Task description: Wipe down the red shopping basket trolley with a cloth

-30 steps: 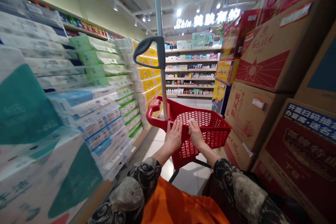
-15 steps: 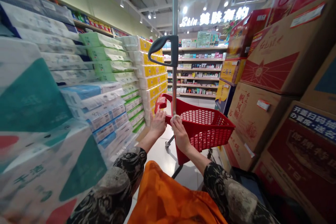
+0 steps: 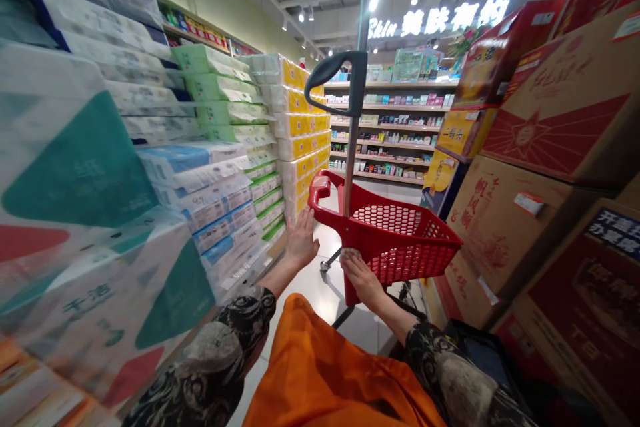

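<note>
A red plastic shopping cart [image 3: 400, 243] with perforated basket walls stands in front of me. A metal pole [image 3: 353, 167] with a dark grey loop handle [image 3: 357, 83] rises from its near side. My left hand [image 3: 301, 241] is open, fingers stretched out, its fingertips close to the basket's left corner; I cannot tell whether they touch. Against the near red wall, below the pole's foot, my right hand [image 3: 363, 277] presses a small whitish wad, apparently a crumpled cloth [image 3: 346, 253], mostly hidden under its fingers.
Packs of tissue paper [image 3: 220, 220] are stacked high on the left, with yellow-and-white packs [image 3: 303, 127] beyond. Cardboard boxes [image 3: 500, 213] pile up on the right. Shelves of small goods [image 3: 390, 127] stand at the back. A dark object [image 3: 480, 353] sits low at right.
My right hand has gone from the pole's foot down to the basket's near wall, taking the whitish cloth along. My left hand has drawn back from the red corner. The view has shifted slightly.
</note>
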Demonstrator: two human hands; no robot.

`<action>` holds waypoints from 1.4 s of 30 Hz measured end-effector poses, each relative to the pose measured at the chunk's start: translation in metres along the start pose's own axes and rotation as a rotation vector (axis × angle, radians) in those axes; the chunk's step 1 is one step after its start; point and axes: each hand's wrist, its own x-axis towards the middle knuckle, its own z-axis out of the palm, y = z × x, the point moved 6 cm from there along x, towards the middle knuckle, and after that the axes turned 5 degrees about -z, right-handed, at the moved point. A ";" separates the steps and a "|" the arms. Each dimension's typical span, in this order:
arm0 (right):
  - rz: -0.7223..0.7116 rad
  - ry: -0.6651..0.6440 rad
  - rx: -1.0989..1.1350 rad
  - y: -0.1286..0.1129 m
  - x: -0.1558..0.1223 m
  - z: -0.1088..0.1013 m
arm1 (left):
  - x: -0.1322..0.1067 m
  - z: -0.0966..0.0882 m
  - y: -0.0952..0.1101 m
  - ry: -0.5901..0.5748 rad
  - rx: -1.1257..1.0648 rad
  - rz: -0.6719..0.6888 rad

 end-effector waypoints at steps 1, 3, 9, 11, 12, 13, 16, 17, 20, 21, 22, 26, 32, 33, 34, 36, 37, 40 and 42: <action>0.012 0.039 -0.003 -0.001 0.007 -0.003 | -0.006 0.007 0.000 -0.001 0.011 -0.015; 0.040 0.133 -0.003 0.004 0.034 -0.016 | -0.016 0.020 0.001 -0.021 0.035 -0.044; 0.074 0.169 0.005 0.022 0.080 -0.027 | -0.030 0.034 0.020 -0.090 0.058 0.004; 0.060 0.110 0.017 0.018 0.062 -0.015 | -0.034 0.030 0.027 -0.089 0.048 0.071; 0.053 0.090 0.024 0.015 0.050 -0.011 | -0.035 0.028 0.028 -0.078 0.042 0.100; 0.049 0.082 0.030 0.012 0.040 -0.008 | -0.033 0.023 0.029 -0.058 0.034 0.126; 0.085 0.169 0.046 0.011 0.030 -0.022 | -0.010 0.005 0.024 0.032 0.012 0.131; 0.108 0.226 0.045 0.013 0.037 -0.032 | 0.003 -0.002 0.021 0.048 0.005 0.117; 0.119 0.383 0.010 0.025 0.087 -0.076 | 0.043 -0.014 0.019 -0.037 -0.001 0.104; 0.093 0.411 -0.008 0.030 0.111 -0.091 | 0.053 -0.015 0.020 -0.077 0.003 0.109; 0.079 0.426 -0.028 0.037 0.137 -0.107 | 0.060 -0.017 0.021 -0.102 0.009 0.115; 0.030 0.383 -0.134 0.072 0.229 -0.161 | 0.061 -0.019 0.027 -0.086 0.046 0.117; -0.192 0.128 -0.264 0.074 0.219 -0.145 | 0.045 -0.018 0.024 0.000 -0.026 0.161; -0.220 0.100 -0.276 0.067 0.201 -0.131 | 0.043 -0.019 0.023 0.023 -0.040 0.170; -0.241 0.081 -0.285 0.060 0.182 -0.118 | 0.042 -0.020 0.022 0.041 -0.050 0.173; -0.263 0.053 -0.297 0.048 0.150 -0.093 | 0.039 -0.023 0.021 0.071 -0.058 0.167; -0.264 0.053 -0.291 0.044 0.138 -0.084 | 0.038 -0.025 0.020 0.083 -0.061 0.161; -0.235 0.081 -0.245 0.039 0.125 -0.074 | 0.032 -0.030 0.022 0.105 -0.076 0.147; -0.206 0.099 -0.201 0.039 0.123 -0.075 | 0.028 -0.032 0.024 0.112 -0.085 0.134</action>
